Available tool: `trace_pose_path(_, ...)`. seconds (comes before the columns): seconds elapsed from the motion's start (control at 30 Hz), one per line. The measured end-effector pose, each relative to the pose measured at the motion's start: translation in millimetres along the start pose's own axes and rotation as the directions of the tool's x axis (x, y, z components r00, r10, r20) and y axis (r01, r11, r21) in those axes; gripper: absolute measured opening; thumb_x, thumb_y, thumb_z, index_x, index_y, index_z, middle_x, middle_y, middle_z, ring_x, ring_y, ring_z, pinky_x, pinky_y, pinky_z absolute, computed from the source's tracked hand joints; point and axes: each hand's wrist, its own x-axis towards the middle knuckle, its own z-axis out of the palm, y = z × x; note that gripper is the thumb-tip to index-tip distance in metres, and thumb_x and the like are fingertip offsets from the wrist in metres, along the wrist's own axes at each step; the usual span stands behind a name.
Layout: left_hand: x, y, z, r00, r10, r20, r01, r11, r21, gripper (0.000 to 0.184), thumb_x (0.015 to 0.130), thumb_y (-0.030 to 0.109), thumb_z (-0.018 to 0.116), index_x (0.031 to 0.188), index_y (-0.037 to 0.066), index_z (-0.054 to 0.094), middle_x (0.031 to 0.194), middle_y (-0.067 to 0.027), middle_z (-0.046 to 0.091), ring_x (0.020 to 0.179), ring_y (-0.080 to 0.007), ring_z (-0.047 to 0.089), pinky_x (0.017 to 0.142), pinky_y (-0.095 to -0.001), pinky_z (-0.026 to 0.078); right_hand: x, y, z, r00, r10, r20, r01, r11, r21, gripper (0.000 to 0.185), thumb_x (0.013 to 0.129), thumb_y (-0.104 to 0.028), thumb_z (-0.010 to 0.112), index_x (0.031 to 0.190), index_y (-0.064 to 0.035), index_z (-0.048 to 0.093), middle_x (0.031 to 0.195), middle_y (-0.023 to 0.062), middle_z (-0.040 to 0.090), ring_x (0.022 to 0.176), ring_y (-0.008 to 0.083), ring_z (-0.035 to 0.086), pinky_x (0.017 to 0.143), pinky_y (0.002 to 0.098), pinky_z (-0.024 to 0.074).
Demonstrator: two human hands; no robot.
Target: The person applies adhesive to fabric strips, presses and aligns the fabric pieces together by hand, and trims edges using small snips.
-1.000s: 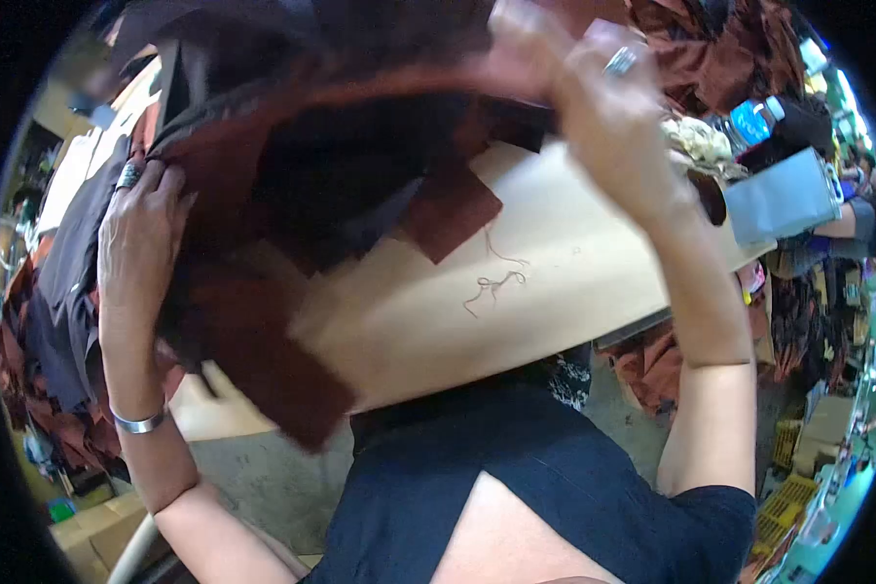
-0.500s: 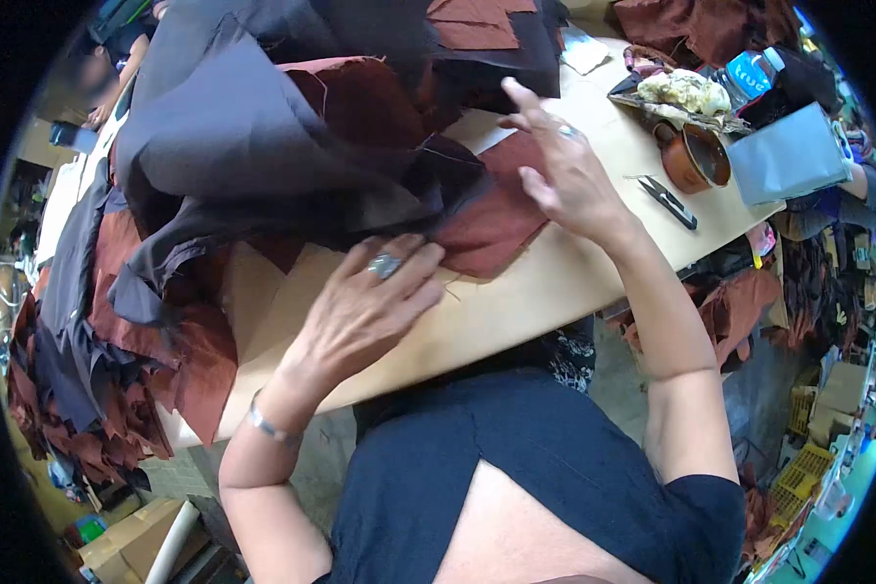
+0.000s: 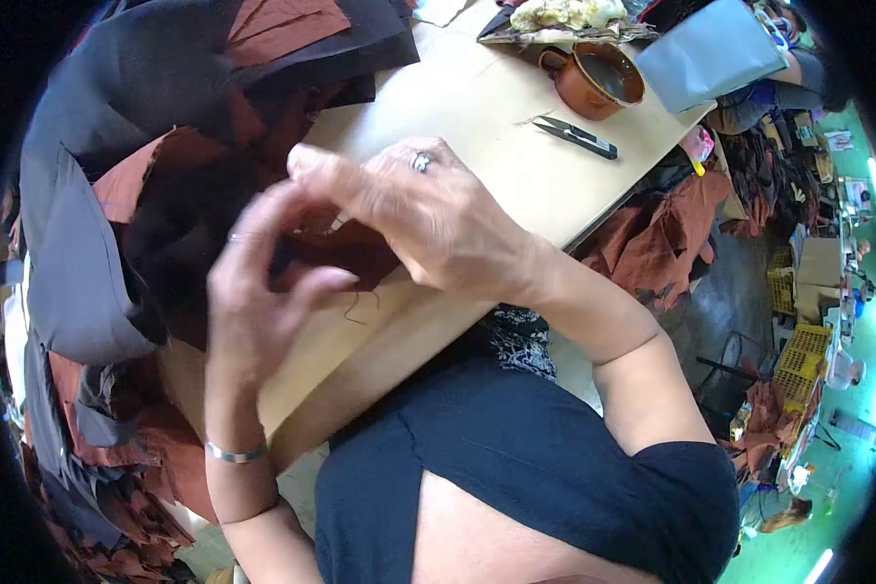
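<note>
I have the left hand [image 3: 253,292] curved open and the right hand [image 3: 448,229] bent, its grip unclear to me, near the cloth [image 3: 83,112] heaped over the bench's [image 3: 457,107] left end, where a ring [image 3: 420,163] snagging loose threads could drag pieces askew.

Left hand [image 3: 263,292], blurred, grip unclear, right hand [image 3: 433,219], fingers partly hidden, hold unclear, dark cloth [image 3: 117,83], cut off at top edge, partly behind hands, cream bundle [image 3: 565,14], top cropped, brown pot [image 3: 594,95], contents indistinct.
</note>
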Motion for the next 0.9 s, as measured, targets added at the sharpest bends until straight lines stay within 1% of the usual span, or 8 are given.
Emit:
trace_pose_path(0.1,-0.8,-16.0,11.0,0.979,0.168,0.114,-0.193,0.942,0.274,0.039,0.07,0.008,0.074,0.106,0.004,0.059,0.09,-0.0114,0.065,0.087,-0.0275,0.064,0.098,-0.0419,0.041,5.4,-1.8,-11.3,0.995,-0.024,-0.098,0.029,0.998,0.05,0.06,0.079,-0.007,0.054,0.138,-0.0058,0.04,0.093,0.0074,0.056,0.08,0.022,0.058,0.078,0.0346,0.0445)
trace_pose_path(0.2,-7.3,-25.1,-2.4,0.997,0.059,0.045,-0.073,0.878,0.473,0.029,0.074,0.008,0.07,0.101,0.007,0.06,0.09,-0.0107,0.063,0.086,-0.0285,0.062,0.097,-0.0424,0.041,18.5,-7.3,-49.9,0.972,0.228,-0.05,-0.218,0.963,0.158,0.068,0.07,0.02,0.05,0.133,-0.0037,0.043,0.125,0.0099,0.055,0.095,0.0189,0.059,0.079,0.0294,0.049)
trace_pose_path(0.37,-5.2,-32.7,-29.6,0.996,-0.094,-0.008,0.072,0.705,0.706,0.038,0.074,0.002,0.068,0.11,0.009,0.057,0.102,-0.0117,0.059,0.091,-0.0322,0.059,0.081,-0.0377,0.046,39.0,48.2,-47.1,0.996,-0.085,-0.012,0.084,0.995,-0.048,0.064,0.078,0.013,0.053,0.138,-0.0012,0.036,0.108,0.0132,0.06,0.078,0.0222,0.057,0.074,0.0332,0.047)
trace_pose_path(0.43,-3.1,-35.7,-31.9,0.988,0.006,-0.155,0.116,0.633,0.765,0.044,0.073,0.0,0.067,0.114,0.015,0.058,0.106,-0.0084,0.056,0.092,-0.0314,0.058,0.079,-0.0389,0.046,44.9,67.9,-39.9,0.982,-0.185,0.035,0.188,0.971,-0.146,0.061,0.078,0.012,0.051,0.137,-0.0008,0.038,0.11,0.0139,0.06,0.08,0.0241,0.058,0.078,0.0348,0.0465)
trace_pose_path(0.47,0.2,-40.6,-37.5,0.956,0.268,-0.116,-0.026,0.474,0.88,0.049,0.072,0.003,0.063,0.116,0.022,0.059,0.106,-0.0035,0.054,0.086,-0.0178,0.059,0.068,-0.0337,0.047,44.7,68.8,-41.0,0.973,-0.229,0.021,0.228,0.949,-0.217,0.06,0.077,0.013,0.051,0.135,-0.0014,0.04,0.111,0.0135,0.059,0.082,0.0248,0.058,0.081,0.0354,0.0459)
trace_pose_path(0.57,3.5,-26.1,-18.6,0.908,0.419,0.025,-0.151,0.271,0.951,0.047,0.075,0.008,0.061,0.119,0.025,0.059,0.11,-0.0019,0.053,0.084,-0.0135,0.058,0.064,-0.0312,0.045,25.0,74.0,-52.4,0.979,-0.202,0.035,0.194,0.862,-0.468,0.069,0.068,0.018,0.052,0.132,-0.007,0.046,0.101,0.0061,0.061,0.079,0.0192,0.058,0.089,0.0327,0.0441)
trace_pose_path(0.7,-17.1,-16.0,18.8,0.889,0.239,0.391,-0.454,0.343,0.822,0.049,0.079,0.012,0.052,0.127,0.022,0.054,0.109,-0.0001,0.052,0.079,-0.0152,0.055,0.069,-0.0297,0.044,-34.1,88.1,-43.7,0.995,0.041,0.094,-0.007,0.942,-0.336,0.064,0.075,0.012,0.053,0.133,-0.0137,0.047,0.091,0.0048,0.062,0.089,0.0233,0.059,0.093,0.0383,0.0409)
trace_pose_path(0.9,-18.1,16.4,30.2,0.887,0.077,0.456,-0.414,0.571,0.709,0.049,0.08,0.016,0.049,0.128,0.015,0.052,0.118,-0.0019,0.05,0.083,-0.0175,0.057,0.071,-0.0293,0.044,-62.6,80.2,-59.1,0.929,0.321,0.182,-0.214,0.87,-0.444,0.06,0.075,0.01,0.054,0.129,-0.0154,0.052,0.092,0.0058,0.062,0.094,0.0231,0.059,0.093,0.0404,0.0403)
